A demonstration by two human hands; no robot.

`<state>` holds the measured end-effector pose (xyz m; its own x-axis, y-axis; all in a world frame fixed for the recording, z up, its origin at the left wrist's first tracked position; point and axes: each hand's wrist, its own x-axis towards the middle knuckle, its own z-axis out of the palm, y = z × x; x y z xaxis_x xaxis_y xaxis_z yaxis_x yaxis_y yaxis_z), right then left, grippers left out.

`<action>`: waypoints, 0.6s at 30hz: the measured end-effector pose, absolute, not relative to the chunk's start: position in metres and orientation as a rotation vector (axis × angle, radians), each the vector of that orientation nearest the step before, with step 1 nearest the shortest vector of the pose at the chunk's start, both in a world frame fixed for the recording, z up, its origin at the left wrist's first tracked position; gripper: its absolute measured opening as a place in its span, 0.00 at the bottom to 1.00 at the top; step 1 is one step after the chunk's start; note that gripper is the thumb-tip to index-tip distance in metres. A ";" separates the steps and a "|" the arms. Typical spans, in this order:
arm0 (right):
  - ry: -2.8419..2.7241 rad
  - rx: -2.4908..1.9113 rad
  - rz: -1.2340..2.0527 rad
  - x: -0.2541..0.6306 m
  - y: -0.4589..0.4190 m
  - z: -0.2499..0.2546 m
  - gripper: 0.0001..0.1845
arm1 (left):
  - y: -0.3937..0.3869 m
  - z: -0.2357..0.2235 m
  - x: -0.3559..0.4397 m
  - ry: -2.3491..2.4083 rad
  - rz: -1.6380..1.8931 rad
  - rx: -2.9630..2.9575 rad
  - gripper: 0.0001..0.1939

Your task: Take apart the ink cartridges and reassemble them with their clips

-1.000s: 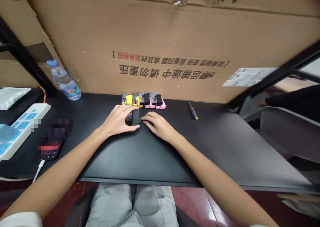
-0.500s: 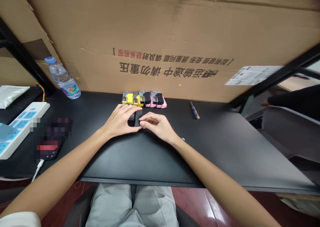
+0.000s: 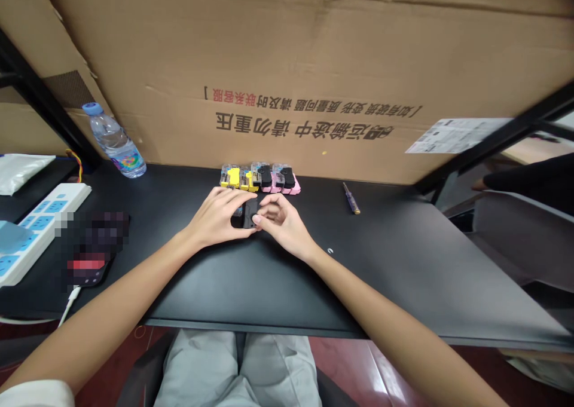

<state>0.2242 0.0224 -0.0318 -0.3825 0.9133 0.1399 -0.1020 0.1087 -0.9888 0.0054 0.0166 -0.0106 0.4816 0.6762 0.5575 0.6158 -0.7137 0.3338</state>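
Note:
My left hand [image 3: 219, 219] is closed around a small black block [image 3: 250, 214], its thumb along the near end and its fingers over the far end. A partly clear section of the block shows inside the left grip; its exact kind cannot be made out. With thumb and bent fingers, my right hand [image 3: 284, 225] grips the block's right edge. Just beyond the hands stands a row of small clear-cased blocks with yellow parts [image 3: 232, 176], black parts [image 3: 263, 174] and pink parts [image 3: 291, 183].
A screwdriver [image 3: 351, 199] lies to the right, and a small white bit [image 3: 330, 250] lies nearer. On the left are a water bottle [image 3: 117, 141], a power strip [image 3: 42, 228] and a phone [image 3: 96, 245] on a cable. A large cardboard sheet [image 3: 291, 48] backs the black table [image 3: 269, 293].
My right hand has shifted slightly, its index finger lifting a little off the block while the thumb stays at its edge. The left hand keeps its hold.

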 end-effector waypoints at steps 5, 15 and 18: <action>-1.451 -0.839 1.526 0.226 0.024 -0.032 0.28 | 0.017 -0.013 0.007 1.134 1.015 2.630 0.31; -1.503 -0.904 1.432 0.241 0.032 -0.026 0.25 | 0.015 -0.005 0.002 1.035 0.898 2.542 0.37; -1.645 -0.876 1.439 0.242 0.032 -0.025 0.26 | 0.015 -0.002 0.000 0.947 0.827 2.572 0.39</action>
<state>0.2422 0.0324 -0.0254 -0.4698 0.8763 0.1073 0.0102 0.1269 -0.9919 -0.0001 0.0150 -0.0015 0.6215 0.6626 0.4180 0.5037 -0.7466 0.4346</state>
